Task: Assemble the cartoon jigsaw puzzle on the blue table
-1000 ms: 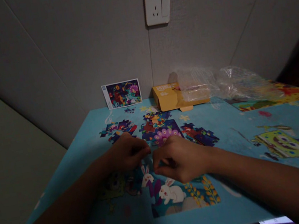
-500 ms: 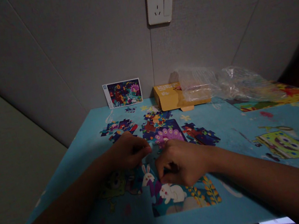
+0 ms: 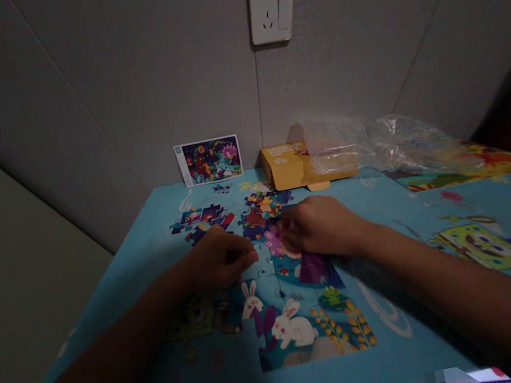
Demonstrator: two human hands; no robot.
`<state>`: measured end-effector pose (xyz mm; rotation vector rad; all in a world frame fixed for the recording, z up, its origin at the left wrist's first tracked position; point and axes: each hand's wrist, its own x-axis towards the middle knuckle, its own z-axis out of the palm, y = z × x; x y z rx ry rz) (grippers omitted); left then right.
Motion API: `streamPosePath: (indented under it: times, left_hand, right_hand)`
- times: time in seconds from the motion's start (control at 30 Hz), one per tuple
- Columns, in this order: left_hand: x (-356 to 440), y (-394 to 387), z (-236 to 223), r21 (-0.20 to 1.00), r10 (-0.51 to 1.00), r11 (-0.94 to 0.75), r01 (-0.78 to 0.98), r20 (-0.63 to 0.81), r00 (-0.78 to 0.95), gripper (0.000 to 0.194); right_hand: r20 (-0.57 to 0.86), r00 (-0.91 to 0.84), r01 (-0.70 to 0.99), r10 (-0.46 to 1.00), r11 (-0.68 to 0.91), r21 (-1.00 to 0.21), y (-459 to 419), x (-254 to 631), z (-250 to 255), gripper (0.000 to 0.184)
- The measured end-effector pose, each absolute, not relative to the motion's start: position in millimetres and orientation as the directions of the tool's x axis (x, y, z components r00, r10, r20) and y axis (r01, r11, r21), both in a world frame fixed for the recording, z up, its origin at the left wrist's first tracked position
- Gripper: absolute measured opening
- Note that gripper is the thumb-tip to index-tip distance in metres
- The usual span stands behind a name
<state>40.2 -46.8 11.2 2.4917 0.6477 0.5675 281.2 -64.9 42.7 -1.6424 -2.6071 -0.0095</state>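
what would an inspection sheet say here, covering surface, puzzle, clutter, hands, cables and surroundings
Surface: light-blue tabletop with printed cartoon figures
Puzzle: rabbit section flat and nearest the person; peacock section beyond it; another cluster farther back, to the left
Clutter: yellow box with clear plastic against it
Hands: left hand beside pale-blue pieces; right hand at the peacock section; both grips unclear
Cables: nothing seen
Surroundings: picture card leaning against wall; socket above
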Motion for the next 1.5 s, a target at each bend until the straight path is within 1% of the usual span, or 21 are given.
streamPosePath:
  times: [0.07,0.13,0.17,0.2,0.23,0.33,0.5,0.63,0.8,0.93,1.03,1.1,1.17,1.2,1.23,1.27,1.33,1.37,1.43,1.5]
  left_hand:
    - [40.4,-46.7,11.3,0.554,0.53,-0.768,0.321,0.267,0.805,0.03]
    - [40.5,-46.6,11.3,0.558,0.531,-0.766,0.32,0.269,0.804,0.03]
    - [40.5,-46.7,11.3,0.563,0.535,-0.762,0.322,0.267,0.801,0.029]
    - [40.6,-46.9,11.2,0.569,0.541,-0.756,0.325,0.263,0.799,0.029]
    - [40.6,-47.1,11.1,0.576,0.547,-0.749,0.329,0.256,0.797,0.028]
    - [40.7,-47.8,10.9,0.592,0.565,-0.728,0.344,0.235,0.791,0.029]
    - [40.9,-48.0,11.4,0.606,0.564,-0.721,0.337,0.229,0.794,0.03]
    - [41.3,-47.7,11.3,0.613,0.561,-0.717,0.332,0.224,0.797,0.029]
    - [41.3,-46.8,10.2,0.597,0.563,-0.724,0.347,0.22,0.797,0.028]
    - [41.1,-46.9,10.7,0.593,0.56,-0.729,0.342,0.228,0.797,0.027]
    - [41.3,-47.0,10.8,0.562,0.547,-0.756,0.336,0.26,0.796,0.028]
    - [42.2,-46.8,10.6,0.547,0.554,-0.762,0.346,0.276,0.785,0.028]
    - [44.1,-46.8,10.4,0.546,0.578,-0.758,0.357,0.308,0.756,0.023]
    - [45.4,-47.0,10.4,0.548,0.592,-0.754,0.363,0.325,0.738,0.02]
    - [47.0,-47.6,10.6,0.551,0.597,-0.753,0.361,0.339,0.727,0.02]
    - [48.7,-48.5,10.9,0.551,0.592,-0.757,0.352,0.35,0.727,0.027]
    - [52.6,-51.3,11.4,0.537,0.549,-0.781,0.318,0.35,0.759,0.042]
    - [54.6,-53.0,11.5,0.526,0.516,-0.798,0.295,0.342,0.785,0.045]
    - [58.4,-56.2,11.2,0.497,0.451,-0.831,0.251,0.337,0.827,0.043]
    - [61.1,-58.4,10.6,0.475,0.42,-0.849,0.232,0.34,0.842,0.037]
  right_hand:
    - [0.006,-0.278,0.958,0.961,0.277,0.078,-59.2,299.8,49.6,0.038]
    - [-0.08,-0.165,0.974,0.983,0.175,0.141,-55.1,318.1,52.7,0.057]
    - [-0.167,-0.114,0.979,0.979,0.139,0.147,-53.6,325.4,52.9,0.061]
    - [-0.222,-0.094,0.983,0.97,0.126,0.133,-52.1,330.9,52.4,0.065]
    - [-0.248,-0.089,0.985,0.965,0.122,0.12,-50.5,334.3,51.4,0.066]
    - [-0.264,-0.085,0.993,0.961,0.103,0.054,-45.0,335.1,47.8,0.063]
    - [-0.266,-0.093,0.994,0.959,0.074,-0.082,-37.3,329.8,44.7,0.043]
    - [-0.27,-0.098,0.992,0.958,0.072,-0.103,-35.2,331.8,45.0,0.035]
    - [-0.286,-0.071,0.992,0.956,0.037,-0.124,-34.2,332.8,43.7,0.039]
    - [-0.198,-0.055,0.989,0.979,0.026,-0.147,-33.3,333.2,40.7,0.045]
    - [-0.145,-0.033,0.982,0.989,0.006,-0.187,-30.5,334.1,41.3,0.034]
    - [-0.019,0.009,0.971,1.0,-0.013,-0.239,-29.0,331.8,43.3,0.027]
    - [0.193,0.032,0.937,0.981,0.038,-0.347,-30.3,324.2,44.3,0.025]
    - [0.286,0.018,0.901,0.958,0.108,-0.42,-32.3,318.1,43.5,0.025]
    - [0.342,-0.003,0.841,0.94,0.187,-0.507,-35.3,310.8,41.5,0.025]
    - [0.377,-0.016,0.766,0.926,0.254,-0.591,-39.0,302.5,38.2,0.026]
    - [0.38,-0.081,0.604,0.922,0.349,-0.717,-47.7,285.1,28.6,0.028]
    - [0.364,-0.121,0.54,0.924,0.369,-0.757,-52.0,277.1,23.2,0.028]
    - [0.334,-0.207,0.453,0.92,0.393,-0.801,-58.8,264.7,13.7,0.028]
    - [0.298,-0.309,0.401,0.903,0.408,-0.82,-62.3,258.6,8.7,0.028]
